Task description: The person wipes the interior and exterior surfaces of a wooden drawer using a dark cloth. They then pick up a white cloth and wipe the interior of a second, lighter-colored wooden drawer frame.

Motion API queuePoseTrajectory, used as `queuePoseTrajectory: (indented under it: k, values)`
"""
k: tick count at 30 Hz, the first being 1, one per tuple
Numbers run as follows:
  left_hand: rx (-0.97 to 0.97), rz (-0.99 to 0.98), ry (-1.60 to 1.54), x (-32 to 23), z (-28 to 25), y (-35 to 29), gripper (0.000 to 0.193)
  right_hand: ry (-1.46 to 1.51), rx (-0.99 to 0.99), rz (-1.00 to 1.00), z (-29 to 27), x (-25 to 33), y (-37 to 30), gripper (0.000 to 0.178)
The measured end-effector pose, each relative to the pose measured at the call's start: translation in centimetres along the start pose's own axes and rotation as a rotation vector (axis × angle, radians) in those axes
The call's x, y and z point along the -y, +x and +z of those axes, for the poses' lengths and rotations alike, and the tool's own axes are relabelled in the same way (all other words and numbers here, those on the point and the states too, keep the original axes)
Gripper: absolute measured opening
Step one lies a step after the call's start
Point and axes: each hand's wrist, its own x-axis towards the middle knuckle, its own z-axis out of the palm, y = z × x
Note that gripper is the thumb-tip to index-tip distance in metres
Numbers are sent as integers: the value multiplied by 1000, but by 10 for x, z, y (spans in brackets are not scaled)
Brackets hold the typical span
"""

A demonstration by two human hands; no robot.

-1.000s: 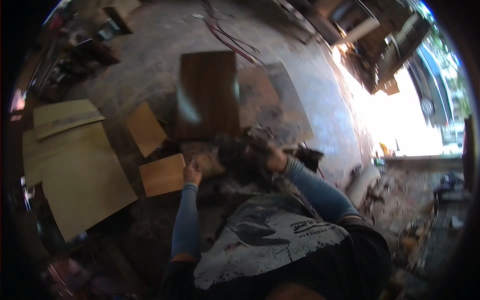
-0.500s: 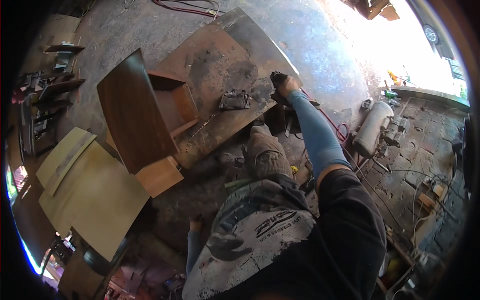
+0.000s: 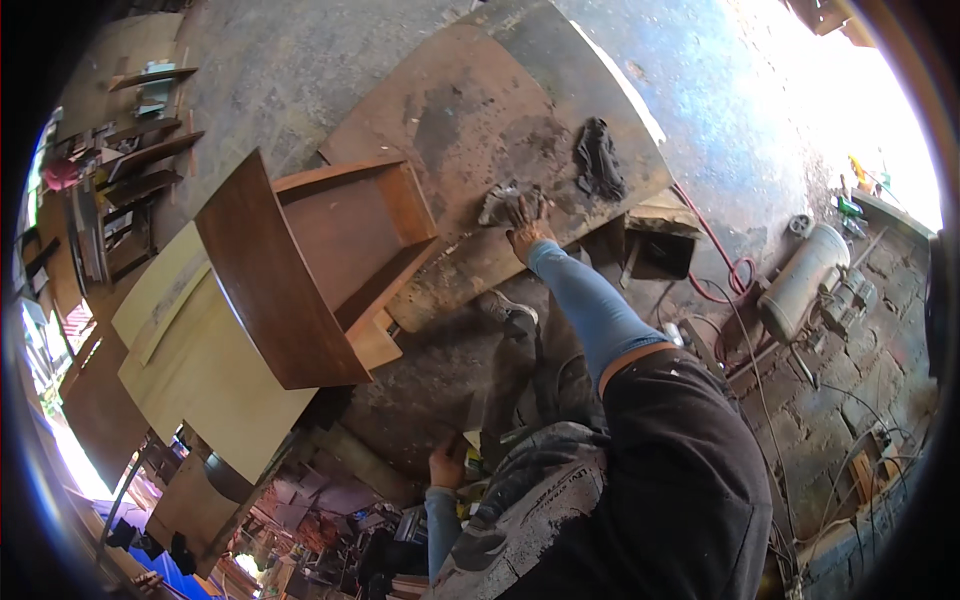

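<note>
Left hand (image 3: 447, 463) is held low; whether anything's gripped can't be made out. Right hand (image 3: 527, 230) has its fingers splayed at the crumpled grey cloth (image 3: 496, 205) on the counter (image 3: 440, 115). Probably light and floppy, best pinched by a raised fold. Underside's hidden, contact can't be confirmed.

Head-worn fisheye view (wide), steeply downward.

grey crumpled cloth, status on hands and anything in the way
Right hand spread open at grey crumpled cloth, contact unclear. Left hand low, grip unclear. Nothing visibly blocking; wooden drawer sits left of cloth.
</note>
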Motion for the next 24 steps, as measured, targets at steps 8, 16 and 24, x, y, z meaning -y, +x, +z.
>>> queuePoseTrajectory:
  k: [8, 16, 24]
  values:
    - [-5, 122, 2, 100, -9, 34, 32, 624, -425, 170, -3, -26, 7, 47]
    - [-206, 336, 69, 126, -87, 146, 38, 1875, -958, 7, -105, 52, -188, 39]
    - [-125, 385, -164, 142, -97, 204, 38, 2113, -490, -278, -23, 86, -250, 45]
